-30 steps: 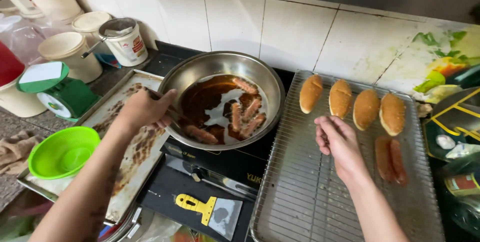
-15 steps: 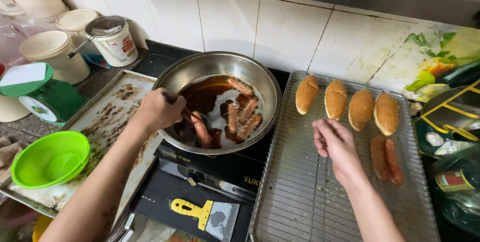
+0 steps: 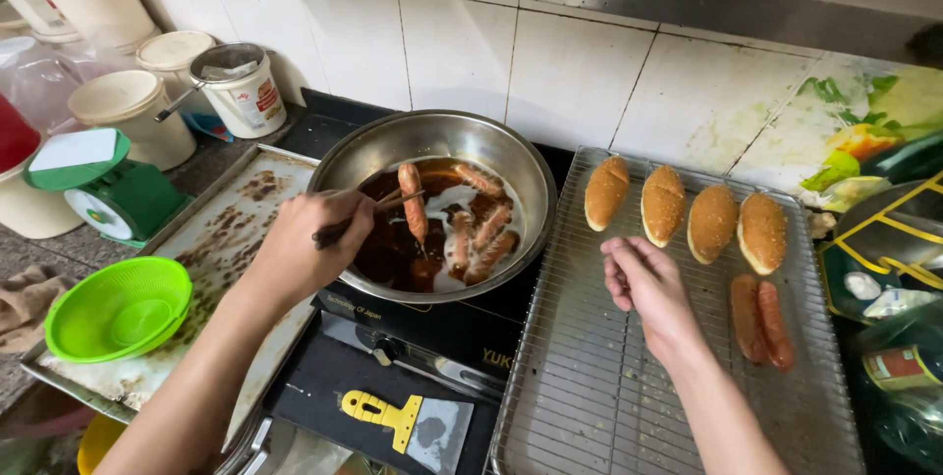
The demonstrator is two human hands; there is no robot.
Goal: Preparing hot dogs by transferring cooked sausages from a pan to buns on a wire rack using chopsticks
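My left hand [image 3: 306, 239] grips a pair of chopsticks [image 3: 371, 212] that pinch one sausage [image 3: 411, 202] lifted above the dark oil in a round steel pan [image 3: 368, 156]. Several more sausages [image 3: 479, 229] lie in the oil. My right hand [image 3: 643, 283] hovers with loosely curled fingers over a wire rack [image 3: 589, 387], holding nothing. On the rack's far side stand several golden bread rolls [image 3: 685, 210] in a row, and two fried sausages [image 3: 761, 321] lie near the right edge.
A stained baking tray [image 3: 231, 239] with a green plastic colander [image 3: 118, 308] lies left of the pan. A green kitchen scale [image 3: 103, 190], white tubs [image 3: 138, 111] and a tin [image 3: 241, 92] stand behind. A yellow-handled scraper [image 3: 403, 421] lies on the black cooktop [image 3: 393, 337].
My left hand has moved into the pan and lifted one sausage out of the oil with the chopsticks. My right hand has stayed over the rack.
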